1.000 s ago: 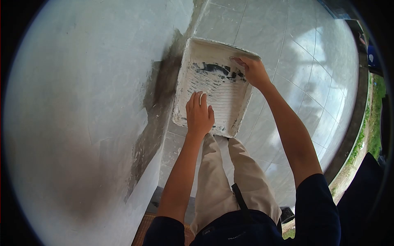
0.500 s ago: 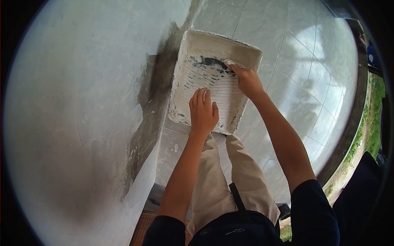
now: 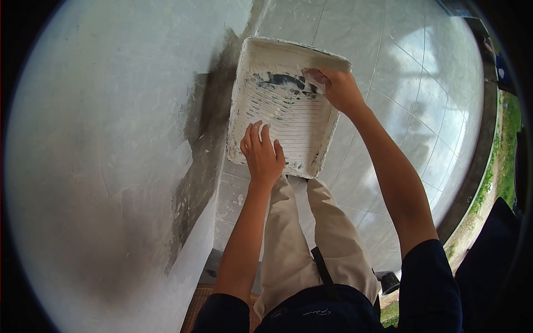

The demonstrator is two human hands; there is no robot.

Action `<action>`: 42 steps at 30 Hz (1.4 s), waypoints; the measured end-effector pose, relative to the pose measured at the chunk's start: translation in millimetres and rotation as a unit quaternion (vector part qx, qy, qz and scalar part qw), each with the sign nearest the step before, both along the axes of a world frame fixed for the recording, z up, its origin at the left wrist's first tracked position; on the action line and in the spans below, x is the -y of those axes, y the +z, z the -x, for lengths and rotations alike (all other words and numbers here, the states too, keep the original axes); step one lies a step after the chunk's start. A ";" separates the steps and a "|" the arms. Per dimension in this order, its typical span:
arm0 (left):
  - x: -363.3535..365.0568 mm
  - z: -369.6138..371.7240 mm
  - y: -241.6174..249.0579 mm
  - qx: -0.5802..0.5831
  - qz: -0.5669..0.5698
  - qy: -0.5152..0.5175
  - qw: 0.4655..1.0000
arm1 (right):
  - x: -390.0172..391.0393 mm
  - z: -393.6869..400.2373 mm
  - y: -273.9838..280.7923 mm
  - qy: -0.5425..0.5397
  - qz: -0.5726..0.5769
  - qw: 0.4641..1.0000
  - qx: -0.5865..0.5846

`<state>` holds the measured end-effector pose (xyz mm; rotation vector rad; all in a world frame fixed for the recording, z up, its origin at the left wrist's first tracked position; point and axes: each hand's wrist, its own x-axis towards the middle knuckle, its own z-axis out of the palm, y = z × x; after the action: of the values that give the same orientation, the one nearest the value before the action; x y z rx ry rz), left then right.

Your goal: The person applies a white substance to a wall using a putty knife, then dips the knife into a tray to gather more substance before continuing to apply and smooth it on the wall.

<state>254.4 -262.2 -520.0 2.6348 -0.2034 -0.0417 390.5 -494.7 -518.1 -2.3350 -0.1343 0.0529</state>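
Hands (image 3: 262,158) over paint-caked tray (image 3: 302,125)

The place looked like a tiled porch or veranda in the middle of painting work, though its exact kind could not be told. Grey floor tiles (image 3: 383,139) filled the upper centre and right, glossy with daylight, and beyond a dark edging (image 3: 491,122) grass (image 3: 508,166) showed at far right. A pale, patchy wall (image 3: 111,100) covered the left; a paint-crusted tray (image 3: 302,125) lay upper centre.
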 end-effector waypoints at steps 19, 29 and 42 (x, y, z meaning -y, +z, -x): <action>-19.5 20.4 -3.8 0.009 -0.065 0.124 0.990 | -10.8 6.6 18.3 -0.061 0.042 0.989 -0.125; -34.6 30.0 -13.2 -0.033 -0.072 0.196 0.977 | 3.4 -26.2 -28.2 -0.094 0.109 0.986 -0.089; -36.5 28.8 -25.6 -0.036 -0.009 0.207 0.978 | -8.6 -20.2 -39.4 -0.095 0.049 0.979 -0.173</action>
<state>225.6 -225.8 -545.6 2.6335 0.3727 0.0009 410.7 -486.1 -557.5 -2.3855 0.2705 0.3752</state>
